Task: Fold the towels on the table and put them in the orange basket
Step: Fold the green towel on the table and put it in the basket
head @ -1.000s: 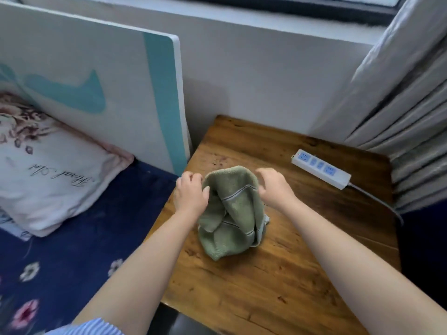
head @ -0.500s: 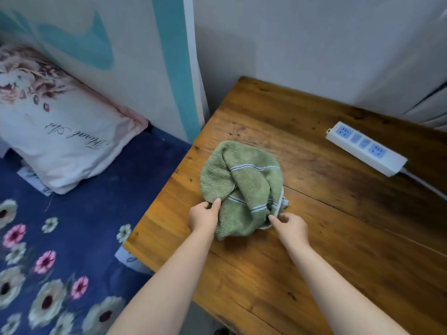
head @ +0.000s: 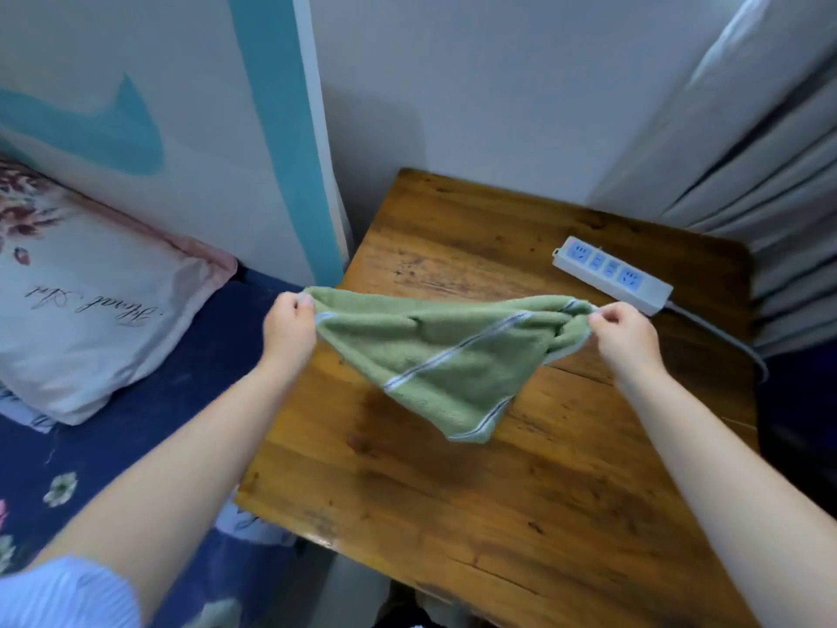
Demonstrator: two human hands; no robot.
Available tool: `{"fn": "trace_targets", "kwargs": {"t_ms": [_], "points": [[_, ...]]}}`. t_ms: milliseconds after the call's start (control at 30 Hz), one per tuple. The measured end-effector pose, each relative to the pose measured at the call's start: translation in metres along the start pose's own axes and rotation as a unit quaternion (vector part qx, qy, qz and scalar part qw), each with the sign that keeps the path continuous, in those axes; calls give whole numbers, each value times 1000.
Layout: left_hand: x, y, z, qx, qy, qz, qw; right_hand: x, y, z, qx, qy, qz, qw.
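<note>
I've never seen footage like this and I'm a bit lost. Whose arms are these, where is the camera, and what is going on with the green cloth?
There is no machine here: a person wears a camera on the head, looking forward and down, so the two bare arms are their own. The left hand and right hand each pinch one corner of a green terry towel with pale stripes, stretched between them so its lower corner hangs over the brown wooden table. A white power strip with blue sockets lies on the table. A white floral pillow rests on the bed at left. No orange basket is in view.

bare forearms, with a light blue-and-white striped sleeve (head: 68, 591) on the left upper arm.
</note>
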State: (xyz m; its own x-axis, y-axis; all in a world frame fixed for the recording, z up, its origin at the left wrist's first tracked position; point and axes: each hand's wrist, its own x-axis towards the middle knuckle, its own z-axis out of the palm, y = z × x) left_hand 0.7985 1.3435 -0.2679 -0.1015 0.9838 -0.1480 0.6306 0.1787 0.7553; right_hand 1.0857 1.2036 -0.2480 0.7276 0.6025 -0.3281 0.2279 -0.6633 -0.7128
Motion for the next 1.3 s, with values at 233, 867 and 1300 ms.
{"fn": "trace_targets", "kwargs": {"t_ms": [233,867,1300], "points": [[57,6,12,-43,-106,-78,990,10,9,-12,-172,-6,48,984],[-32,-68,94,71,-204,-206,954,7,72,61,-179,-36,159,970],[-25,-84,97,19,-190,-170,967,34,74,82,-235,-49,161,957]]}}
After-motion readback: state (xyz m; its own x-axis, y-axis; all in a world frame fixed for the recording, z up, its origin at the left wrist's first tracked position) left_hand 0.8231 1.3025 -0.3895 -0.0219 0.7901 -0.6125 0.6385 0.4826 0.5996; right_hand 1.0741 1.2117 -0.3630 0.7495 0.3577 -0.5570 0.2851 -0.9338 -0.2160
